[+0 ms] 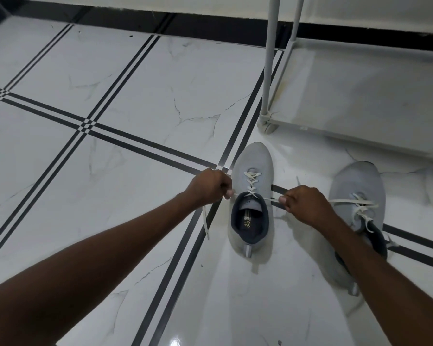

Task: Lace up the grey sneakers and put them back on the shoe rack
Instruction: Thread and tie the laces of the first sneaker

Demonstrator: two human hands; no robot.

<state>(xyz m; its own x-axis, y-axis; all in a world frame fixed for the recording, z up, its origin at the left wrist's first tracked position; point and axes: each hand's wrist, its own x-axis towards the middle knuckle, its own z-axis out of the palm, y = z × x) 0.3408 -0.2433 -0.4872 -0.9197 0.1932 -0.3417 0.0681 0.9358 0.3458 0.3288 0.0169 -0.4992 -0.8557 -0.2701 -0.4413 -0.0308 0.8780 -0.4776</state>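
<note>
Two grey sneakers stand on the tiled floor, toes pointing away from me. The nearer one [251,196] has a dark blue lining and a white lace [252,182] crossed up its front. My left hand [209,187] grips one lace end at the shoe's left side, and the loose tail hangs down to the floor. My right hand [304,204] grips the other end on the right, so the lace is stretched taut across the shoe's opening. The second sneaker [356,188] sits further right, laced, partly hidden behind my right forearm.
The white shoe rack [360,96] stands at the upper right, its lowest shelf bare and its corner post [268,71] just beyond the nearer sneaker's toe. A black skirting runs along the far wall. White marble tiles with black stripes cover the floor.
</note>
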